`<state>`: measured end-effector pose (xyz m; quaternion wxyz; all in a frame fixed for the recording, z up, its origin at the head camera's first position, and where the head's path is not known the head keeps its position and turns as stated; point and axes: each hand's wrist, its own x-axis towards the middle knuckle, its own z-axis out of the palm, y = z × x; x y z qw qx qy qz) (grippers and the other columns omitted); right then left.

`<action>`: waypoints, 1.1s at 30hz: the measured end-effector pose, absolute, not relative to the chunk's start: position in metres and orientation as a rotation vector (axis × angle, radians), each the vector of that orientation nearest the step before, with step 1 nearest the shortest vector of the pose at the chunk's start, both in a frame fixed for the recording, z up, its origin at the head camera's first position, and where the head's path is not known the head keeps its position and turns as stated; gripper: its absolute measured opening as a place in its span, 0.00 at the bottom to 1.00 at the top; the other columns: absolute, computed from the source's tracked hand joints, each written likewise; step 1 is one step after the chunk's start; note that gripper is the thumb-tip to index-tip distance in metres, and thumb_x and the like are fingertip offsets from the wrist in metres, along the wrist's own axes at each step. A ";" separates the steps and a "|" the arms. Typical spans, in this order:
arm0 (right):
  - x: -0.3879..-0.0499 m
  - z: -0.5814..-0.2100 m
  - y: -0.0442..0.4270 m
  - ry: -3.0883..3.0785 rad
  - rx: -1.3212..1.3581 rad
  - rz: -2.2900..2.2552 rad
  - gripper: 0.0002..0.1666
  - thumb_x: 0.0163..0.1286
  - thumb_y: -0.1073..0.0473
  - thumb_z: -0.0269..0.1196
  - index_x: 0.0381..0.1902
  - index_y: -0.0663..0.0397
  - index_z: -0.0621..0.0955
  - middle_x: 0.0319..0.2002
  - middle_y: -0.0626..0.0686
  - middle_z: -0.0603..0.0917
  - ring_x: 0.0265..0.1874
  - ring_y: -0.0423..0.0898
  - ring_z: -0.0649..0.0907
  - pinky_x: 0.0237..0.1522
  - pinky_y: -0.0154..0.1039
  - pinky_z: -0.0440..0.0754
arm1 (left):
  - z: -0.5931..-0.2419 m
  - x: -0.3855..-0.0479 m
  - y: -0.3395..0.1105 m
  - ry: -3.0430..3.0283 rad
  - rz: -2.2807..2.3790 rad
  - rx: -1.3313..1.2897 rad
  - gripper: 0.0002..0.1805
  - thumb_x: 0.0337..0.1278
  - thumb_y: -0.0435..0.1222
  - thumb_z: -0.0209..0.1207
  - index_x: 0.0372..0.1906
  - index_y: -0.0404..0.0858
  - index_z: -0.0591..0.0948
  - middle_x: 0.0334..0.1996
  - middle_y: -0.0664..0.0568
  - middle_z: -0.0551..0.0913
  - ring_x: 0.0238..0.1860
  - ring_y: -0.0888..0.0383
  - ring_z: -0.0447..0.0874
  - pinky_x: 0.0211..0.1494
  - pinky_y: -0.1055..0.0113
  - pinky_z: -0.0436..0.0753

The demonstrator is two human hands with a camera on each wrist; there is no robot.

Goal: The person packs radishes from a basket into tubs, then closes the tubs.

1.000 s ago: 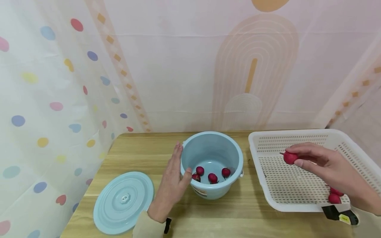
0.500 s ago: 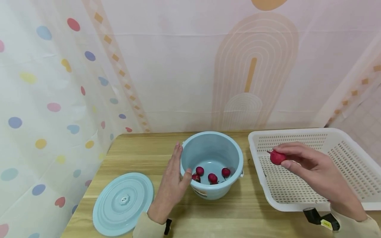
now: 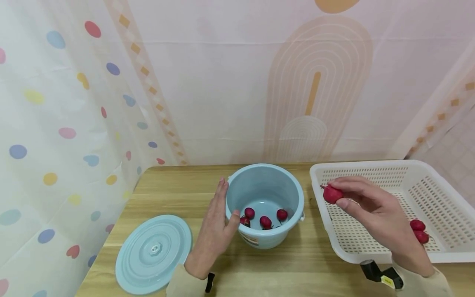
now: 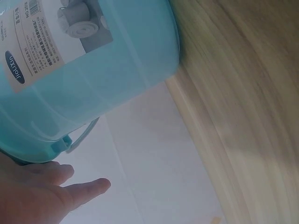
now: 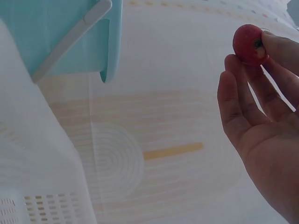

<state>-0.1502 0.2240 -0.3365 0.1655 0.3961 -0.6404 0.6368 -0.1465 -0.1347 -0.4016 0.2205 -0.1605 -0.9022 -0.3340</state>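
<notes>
- The red radish (image 3: 332, 194) is pinched by the right hand (image 3: 371, 212) between thumb and fingertips, held in the air; in the head view it is seen over the side of the white basket (image 3: 346, 259) nearest the bucket (image 3: 272, 240). It could be lost if the pinch were loosened, as its round skin is gripped only by fingertips.
- If it were released too early, it could be dropped back into the basket or onto the tabletop (image 3: 297, 272), where it might be carried away by rolling.
- The basket's or bucket's rim could be struck if the radish were moved too low.
- The bucket's side is touched by the left hand (image 3: 213, 233), its fingers extended and its thumb at the rim; no clenching is seen. With so light a hold, the bucket could be slid or tipped by a knock.
- The four radishes (image 3: 265, 222) inside the bucket could be bruised by one dropped from high up.
- The two radishes (image 3: 417, 225) in the basket, just beside the right hand, could be nudged by a careless sweep.
- The lid (image 3: 155, 248) could be shifted if brushed by the left sleeve (image 3: 187, 282).
</notes>
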 end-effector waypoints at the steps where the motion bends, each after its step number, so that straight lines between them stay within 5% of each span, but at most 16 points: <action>1: -0.150 -0.336 0.222 -1.830 1.121 1.813 0.24 0.59 0.87 0.63 0.55 0.79 0.80 0.57 0.62 0.83 0.53 0.47 0.85 0.50 0.31 0.85 | -0.401 -0.147 -0.135 -2.496 -0.924 -0.442 0.41 0.70 0.47 0.50 0.81 0.32 0.56 0.83 0.47 0.51 0.81 0.47 0.53 0.75 0.43 0.63; 22: -0.152 -0.338 0.187 -2.060 0.932 1.752 0.25 0.64 0.81 0.65 0.58 0.64 0.84 0.57 0.58 0.83 0.57 0.46 0.81 0.55 0.33 0.83 | -0.401 -0.147 -0.135 -2.482 -0.918 -0.459 0.41 0.71 0.48 0.49 0.81 0.32 0.56 0.83 0.47 0.52 0.81 0.46 0.54 0.75 0.43 0.64; 33: -0.159 -0.349 0.167 -2.162 0.953 1.562 0.26 0.63 0.77 0.68 0.57 0.53 0.85 0.55 0.50 0.85 0.51 0.42 0.83 0.50 0.30 0.84 | -0.401 -0.146 -0.134 -2.499 -0.913 -0.444 0.41 0.71 0.48 0.49 0.81 0.31 0.56 0.83 0.46 0.52 0.81 0.46 0.54 0.74 0.42 0.65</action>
